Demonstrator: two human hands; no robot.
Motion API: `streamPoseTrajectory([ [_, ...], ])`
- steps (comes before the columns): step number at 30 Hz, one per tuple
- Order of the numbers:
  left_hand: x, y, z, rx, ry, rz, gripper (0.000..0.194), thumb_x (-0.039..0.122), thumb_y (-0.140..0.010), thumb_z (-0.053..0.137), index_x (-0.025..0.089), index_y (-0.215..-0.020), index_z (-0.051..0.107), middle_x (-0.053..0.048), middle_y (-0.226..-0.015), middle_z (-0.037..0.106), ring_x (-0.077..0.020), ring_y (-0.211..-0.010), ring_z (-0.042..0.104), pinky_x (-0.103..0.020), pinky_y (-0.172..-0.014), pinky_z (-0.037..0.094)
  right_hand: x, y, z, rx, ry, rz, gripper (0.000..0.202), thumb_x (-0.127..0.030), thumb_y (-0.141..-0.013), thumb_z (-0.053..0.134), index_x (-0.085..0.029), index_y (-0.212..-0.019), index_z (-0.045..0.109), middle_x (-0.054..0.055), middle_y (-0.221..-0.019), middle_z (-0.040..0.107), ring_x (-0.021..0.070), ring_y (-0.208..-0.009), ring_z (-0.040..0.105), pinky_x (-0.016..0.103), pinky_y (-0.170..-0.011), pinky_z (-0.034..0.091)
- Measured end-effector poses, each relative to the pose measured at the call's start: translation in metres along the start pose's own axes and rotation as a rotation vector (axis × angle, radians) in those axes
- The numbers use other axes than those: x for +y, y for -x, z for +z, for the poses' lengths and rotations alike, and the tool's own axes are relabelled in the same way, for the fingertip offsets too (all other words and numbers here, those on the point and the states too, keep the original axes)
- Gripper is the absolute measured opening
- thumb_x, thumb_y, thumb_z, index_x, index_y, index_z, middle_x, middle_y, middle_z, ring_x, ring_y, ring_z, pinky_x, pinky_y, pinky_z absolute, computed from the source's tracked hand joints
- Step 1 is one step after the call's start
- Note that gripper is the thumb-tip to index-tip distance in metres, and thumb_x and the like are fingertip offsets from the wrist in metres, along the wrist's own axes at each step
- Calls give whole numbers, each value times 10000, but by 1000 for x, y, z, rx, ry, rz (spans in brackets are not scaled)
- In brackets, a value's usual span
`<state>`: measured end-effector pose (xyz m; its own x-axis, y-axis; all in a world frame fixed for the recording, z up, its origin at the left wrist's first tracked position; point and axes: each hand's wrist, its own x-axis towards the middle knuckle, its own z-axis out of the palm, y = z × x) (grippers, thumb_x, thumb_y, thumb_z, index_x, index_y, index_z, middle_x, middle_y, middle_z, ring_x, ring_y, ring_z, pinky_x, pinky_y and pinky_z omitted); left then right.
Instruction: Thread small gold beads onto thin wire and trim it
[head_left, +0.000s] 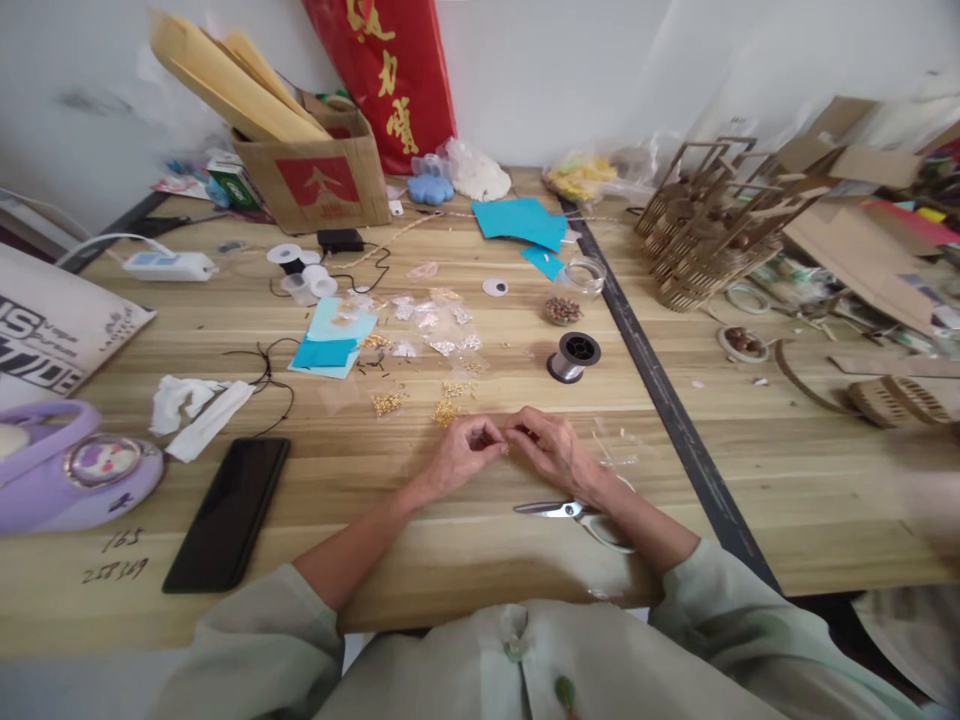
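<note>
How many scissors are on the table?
1: the scissors lie near the table's front edge, partly covered by the right forearm. More might be hidden in the clutter.

A tiny shiny bit [506, 450] is at the fingertips of the left hand [480, 446], which pinch together. The fingertips of the right hand [541, 440] are right beside it, maybe touching. The bit looks pale and sits over the bench [457, 545]. It is too small to tell its shape or which way it points.
</note>
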<state>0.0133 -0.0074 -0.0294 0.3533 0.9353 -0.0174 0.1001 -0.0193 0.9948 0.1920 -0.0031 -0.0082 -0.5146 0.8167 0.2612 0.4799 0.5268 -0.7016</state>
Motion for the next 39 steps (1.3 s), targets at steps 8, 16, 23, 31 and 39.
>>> streamPoseTrajectory([
  [8, -1, -1, 0, -5, 28, -18, 139, 230, -723, 671, 129, -680, 585, -7, -644, 580, -99, -608, 506, -209, -567, 398, -2, 0, 0, 8, -25, -3, 166, -259, -926, 446, -179, -825, 551, 13, -720, 574, 116, -607, 513, 227, -582, 392],
  [16, 1, -1, 1, -17, 65, -44, 167, 248, -704, 695, 126, -673, 585, -7, -648, 592, -100, -605, 520, -217, -581, 404, 1, 1, 3, 9, -22, -7, 162, -237, -925, 447, -176, -820, 554, 19, -730, 573, 120, -622, 521, 229, -595, 390],
  [23, -2, -2, 1, -57, 144, -77, 206, 289, -696, 712, 118, -721, 600, -12, -674, 613, -108, -638, 552, -228, -628, 429, 4, 2, 6, 38, -44, -48, 125, -215, -923, 469, -177, -880, 580, 24, -760, 594, 121, -659, 555, 225, -623, 417],
  [31, 4, -2, 0, -56, 114, -85, 175, 266, -710, 684, 121, -671, 594, 9, -636, 575, -96, -618, 519, -214, -612, 405, 6, 4, 6, 31, -21, -62, 136, -227, -931, 459, -182, -909, 585, 33, -771, 600, 129, -661, 555, 242, -627, 427],
  [39, 3, -3, -3, -85, 156, -149, 208, 291, -683, 702, 126, -670, 576, 34, -601, 523, -74, -556, 478, -202, -553, 405, 7, 3, 8, 61, -80, -18, 132, -248, -912, 502, -167, -871, 599, 25, -748, 640, 112, -620, 561, 208, -550, 415],
])
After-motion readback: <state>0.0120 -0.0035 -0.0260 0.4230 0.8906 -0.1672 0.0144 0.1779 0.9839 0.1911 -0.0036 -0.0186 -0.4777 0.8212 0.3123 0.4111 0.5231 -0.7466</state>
